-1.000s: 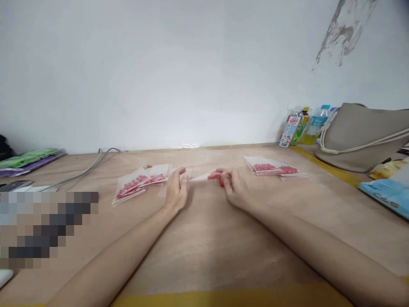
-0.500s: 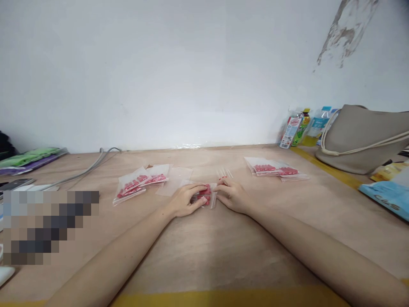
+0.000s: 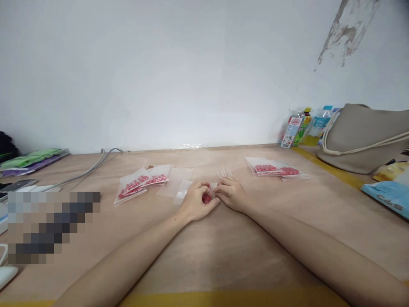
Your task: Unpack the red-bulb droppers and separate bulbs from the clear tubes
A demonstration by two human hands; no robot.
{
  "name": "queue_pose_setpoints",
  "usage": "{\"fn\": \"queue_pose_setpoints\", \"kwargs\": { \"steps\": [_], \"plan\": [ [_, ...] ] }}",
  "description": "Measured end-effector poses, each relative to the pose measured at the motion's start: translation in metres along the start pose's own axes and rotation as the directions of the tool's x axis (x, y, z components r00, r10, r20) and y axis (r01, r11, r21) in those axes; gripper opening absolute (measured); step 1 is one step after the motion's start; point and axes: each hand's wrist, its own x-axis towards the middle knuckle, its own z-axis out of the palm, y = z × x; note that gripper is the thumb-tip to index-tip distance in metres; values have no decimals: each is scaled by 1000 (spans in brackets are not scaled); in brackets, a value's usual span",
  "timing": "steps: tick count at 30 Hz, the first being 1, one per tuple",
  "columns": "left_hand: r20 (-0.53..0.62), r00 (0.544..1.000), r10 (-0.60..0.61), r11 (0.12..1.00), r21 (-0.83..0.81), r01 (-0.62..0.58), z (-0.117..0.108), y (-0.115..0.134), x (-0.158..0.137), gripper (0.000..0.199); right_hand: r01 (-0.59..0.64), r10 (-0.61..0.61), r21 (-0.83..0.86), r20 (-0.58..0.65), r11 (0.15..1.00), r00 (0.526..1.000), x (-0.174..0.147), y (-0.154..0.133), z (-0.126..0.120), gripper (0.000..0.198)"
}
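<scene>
- The packet [image 3: 207,199] of red bits lies on the table [image 3: 217,256], well left of the purse [image 3: 367,138].
- The left hand [image 3: 198,202] holds it, fingers and thumb curved around.
- The right hand [image 3: 231,194] sits on the packet's purse side, fingers bent; I can't tell if it grips.
- White tips [image 3: 225,173] poke out past that hand.
- One pile [image 3: 271,169] lies nearer the purse.

I can see one small clear plastic bag [image 3: 209,194] lying on the table [image 3: 211,256], mostly covered, with red pieces [image 3: 206,199] showing through; their number I cannot tell.
</scene>
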Motion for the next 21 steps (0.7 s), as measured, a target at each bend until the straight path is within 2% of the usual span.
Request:
{"fn": "queue_pose_setpoints", "kwargs": {
  "steps": [3,8,15,21],
  "plan": [
    [7,995,-104,994,-24,104,5,-1,1,4,-35,35,0,-11,999,999,-1,0,0,5],
    [12,986,-165,986,-22,165,5,-7,6,10,-42,42,2,8,999,999,0,-1,-3,5],
    [89,980,-180,977,-95,189,3,-16,12,5,32,-33,30,18,999,999,1,-2,-4,12],
    [135,976,-170,958,-208,196,3,-22,14,6,105,-106,-32,-13,994,994,1,-3,-3,14]
  ]
}}
